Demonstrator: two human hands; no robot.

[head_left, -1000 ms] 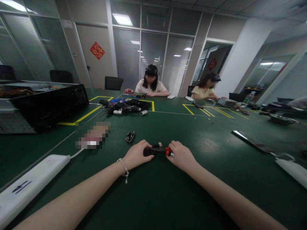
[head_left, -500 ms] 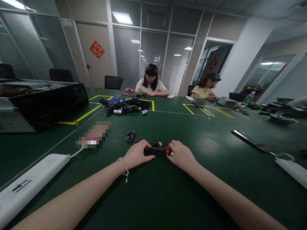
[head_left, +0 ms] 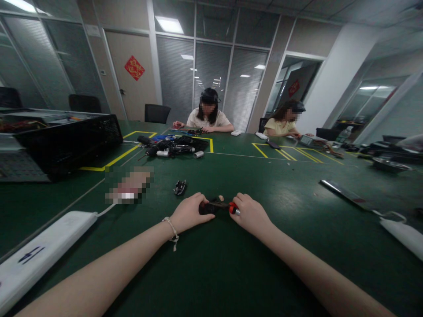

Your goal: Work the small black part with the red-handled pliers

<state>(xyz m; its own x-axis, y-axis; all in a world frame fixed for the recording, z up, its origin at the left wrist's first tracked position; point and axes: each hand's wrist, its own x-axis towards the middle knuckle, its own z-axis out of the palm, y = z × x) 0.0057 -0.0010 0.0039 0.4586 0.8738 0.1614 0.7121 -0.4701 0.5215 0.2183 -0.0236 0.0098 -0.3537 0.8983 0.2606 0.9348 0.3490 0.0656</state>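
My left hand (head_left: pixel 190 212), a cord bracelet on its wrist, is closed around a small black part (head_left: pixel 206 208) low over the green table. From the other side my right hand (head_left: pixel 251 215) grips a red-handled tool (head_left: pixel 233 208) with a silvery section. Its dark end points left and meets the black part; its exact kind is hidden by my fingers. Just beyond the hands a small pale piece (head_left: pixel 221 198) shows. A small black-and-silver piece (head_left: pixel 180 187) lies on the table ahead of my left hand.
At left are a white power strip (head_left: pixel 49 246) and a black computer case (head_left: pixel 69 145). Farther off sits a pile of black parts and cables (head_left: pixel 178 146). A dark flat device (head_left: pixel 345 193) and a metal bowl (head_left: pixel 391 165) lie right. Two people sit opposite.
Both hands keep their grip in nearly the same place. The view has shifted very slightly; nothing else has visibly moved.
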